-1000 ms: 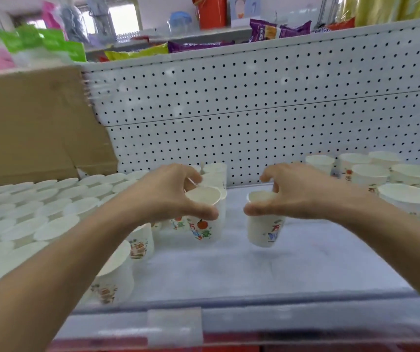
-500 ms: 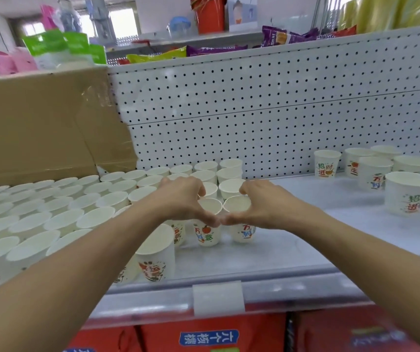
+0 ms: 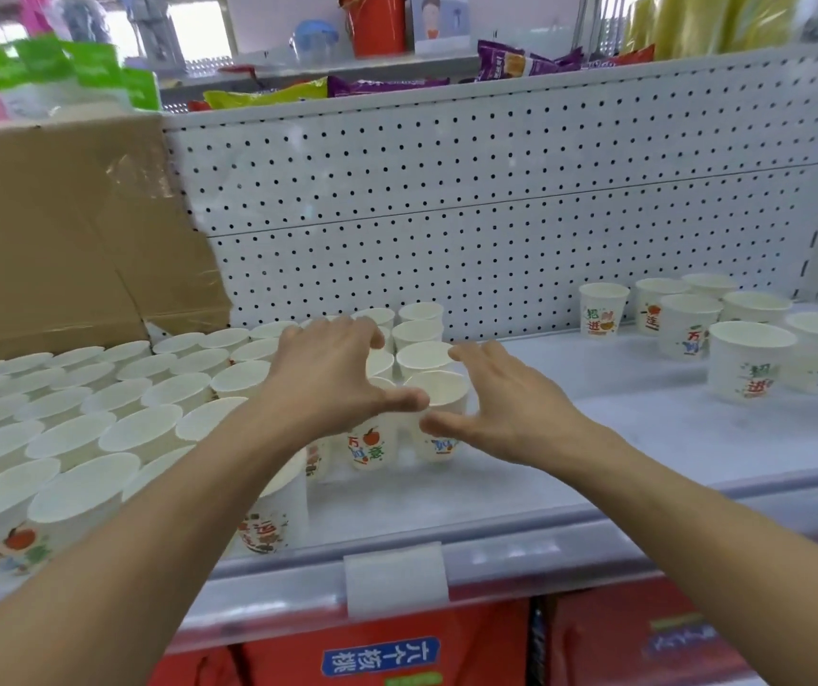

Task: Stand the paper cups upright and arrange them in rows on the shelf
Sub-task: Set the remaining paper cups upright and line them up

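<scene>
Several white paper cups with printed fruit designs stand upright in tight rows [image 3: 114,403] on the left half of the grey shelf [image 3: 545,477]. At the right end of the rows stand two cups: one with an apple print [image 3: 367,445] and one beside it [image 3: 439,396]. My left hand [image 3: 332,373] hovers over the apple-print cup, fingers spread, thumb by its rim. My right hand [image 3: 501,408] is open just right of the second cup, thumb near its side. A loose group of upright cups [image 3: 743,344] waits at the far right.
A cardboard box [image 3: 65,230] stands at the back left behind the rows. White pegboard [image 3: 496,200] backs the shelf. A price-tag holder [image 3: 394,576] sits on the front rail. Red cartons [image 3: 382,651] fill the shelf below.
Both hands carried a cup each to the end of the rows, set them side by side, and have now opened and drawn slightly off them.
</scene>
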`<state>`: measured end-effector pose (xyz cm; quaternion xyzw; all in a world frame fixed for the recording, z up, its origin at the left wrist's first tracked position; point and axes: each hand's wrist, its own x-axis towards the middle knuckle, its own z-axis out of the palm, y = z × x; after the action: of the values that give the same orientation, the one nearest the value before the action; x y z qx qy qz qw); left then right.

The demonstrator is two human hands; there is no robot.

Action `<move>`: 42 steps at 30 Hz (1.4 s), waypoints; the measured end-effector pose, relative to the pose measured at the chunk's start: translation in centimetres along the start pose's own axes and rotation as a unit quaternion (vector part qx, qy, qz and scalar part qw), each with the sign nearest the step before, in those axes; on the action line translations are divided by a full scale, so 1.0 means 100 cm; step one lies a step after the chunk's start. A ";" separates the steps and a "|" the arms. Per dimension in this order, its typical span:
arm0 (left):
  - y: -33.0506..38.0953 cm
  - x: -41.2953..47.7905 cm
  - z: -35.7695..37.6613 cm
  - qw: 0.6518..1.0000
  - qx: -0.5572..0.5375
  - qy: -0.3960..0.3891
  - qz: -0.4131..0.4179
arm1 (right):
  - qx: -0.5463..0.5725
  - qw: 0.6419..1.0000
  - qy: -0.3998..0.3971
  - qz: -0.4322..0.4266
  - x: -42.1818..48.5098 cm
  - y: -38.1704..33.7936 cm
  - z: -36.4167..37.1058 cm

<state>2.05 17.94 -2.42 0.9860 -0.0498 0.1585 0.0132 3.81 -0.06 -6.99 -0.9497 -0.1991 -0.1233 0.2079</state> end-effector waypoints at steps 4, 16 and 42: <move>0.052 -0.009 0.006 0.979 -0.184 0.063 0.056 | 0.040 0.995 0.088 -0.034 -0.021 0.041 -0.014; 0.276 0.080 0.066 0.908 -0.404 -0.050 0.103 | 0.082 0.949 0.207 0.223 -0.059 0.278 -0.146; 0.198 -0.009 0.041 0.912 -0.398 0.094 -0.016 | 0.192 0.975 0.097 0.060 -0.057 0.207 -0.094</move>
<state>0.42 -1.85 -6.38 0.8803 -0.0914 0.2171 0.4118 6.19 -23.34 -7.65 -0.8858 -0.1406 -0.1618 0.4116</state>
